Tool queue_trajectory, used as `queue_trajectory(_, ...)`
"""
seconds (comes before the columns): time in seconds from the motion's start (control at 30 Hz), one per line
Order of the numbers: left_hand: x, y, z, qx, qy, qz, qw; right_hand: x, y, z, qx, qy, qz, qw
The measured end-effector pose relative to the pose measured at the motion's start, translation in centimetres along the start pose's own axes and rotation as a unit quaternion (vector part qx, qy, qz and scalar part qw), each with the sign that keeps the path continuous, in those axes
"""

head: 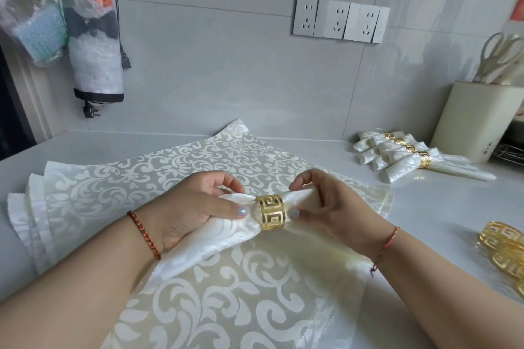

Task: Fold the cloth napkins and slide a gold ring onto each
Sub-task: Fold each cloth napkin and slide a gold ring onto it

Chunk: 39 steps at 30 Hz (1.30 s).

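Head view: left hand (195,207) pinching napkin (226,235) left of ring (270,212), right hand (326,207) gripping rolled end. Best: keep folds tight, centre ring, avoid snagging.

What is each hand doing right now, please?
Left hand: grips the folded napkin.
Right hand: grips the napkin's other end beside the gold ring.

A pale glossy desk (113,147) is backed by a wall of large light grey tiles (212,71). A row of white sockets (340,20) is mounted on it, and soft daylight is reflected there.
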<state>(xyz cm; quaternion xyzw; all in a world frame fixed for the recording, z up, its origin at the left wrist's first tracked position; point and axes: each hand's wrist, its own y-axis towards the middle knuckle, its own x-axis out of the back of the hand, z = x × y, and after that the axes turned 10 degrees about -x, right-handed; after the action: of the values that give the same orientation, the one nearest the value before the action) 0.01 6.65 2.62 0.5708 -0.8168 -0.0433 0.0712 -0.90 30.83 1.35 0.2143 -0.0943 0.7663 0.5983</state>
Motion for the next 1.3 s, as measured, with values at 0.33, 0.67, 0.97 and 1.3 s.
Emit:
queue_trajectory(0.33, 0.7, -0.1, 0.2, 0.003, -0.041, -0.027, 0.999, 1.6, 0.1, -0.2, -0.056, 0.144, 0.022, 0.988)
queue_trajectory(0.67, -0.2, 0.1, 1.2, 0.014, 0.081, -0.12, 0.989, 2.1, 0.2, -0.7, -0.084, 0.037, -0.16, 0.983)
queue_trajectory(0.97, -3.2, 1.0, -0.7, -0.038, 0.173, -0.205, 0.963, 4.9, 0.0, 1.7, -0.063, -0.059, -0.209, 0.974)
queue_trajectory(1.3, -11.2, 9.0, -5.2, -0.124, 0.238, -0.2, 0.942, 16.6, -1.0, 2.7, -0.082, -0.203, -0.289, 0.932)
